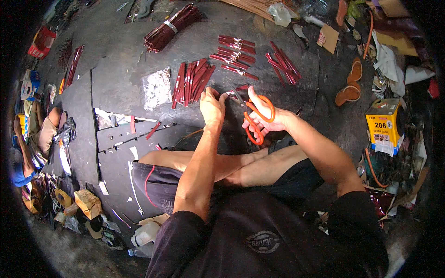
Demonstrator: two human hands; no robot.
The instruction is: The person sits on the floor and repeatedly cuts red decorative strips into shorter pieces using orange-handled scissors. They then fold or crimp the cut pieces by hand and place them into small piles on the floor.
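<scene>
My right hand (pixel 271 118) is closed on a pair of scissors (pixel 273 107) with orange handles, fingers through the loops and thumb raised. The dark blades point left and reach to the fingertips of my left hand (pixel 213 109). That hand is closed in a pinch; a small silvery bit shows at its fingertips, but what it holds is mostly hidden. A short dark red piece (pixel 242 87) shows just beyond the blades. Past my left hand lies a spread of shiny dark red strips (pixel 192 81). Farther off, a row of red strips with silver ties (pixel 237 56) lies on the floor.
A large tied red bundle (pixel 174 28) lies at the back, loose red strips (pixel 283 64) at the right. A clear plastic sheet (pixel 157 88) is left of the strips. Sandals (pixel 348 94) and a yellow box (pixel 384 125) stand right. Another person (pixel 48 129) sits far left amid scraps.
</scene>
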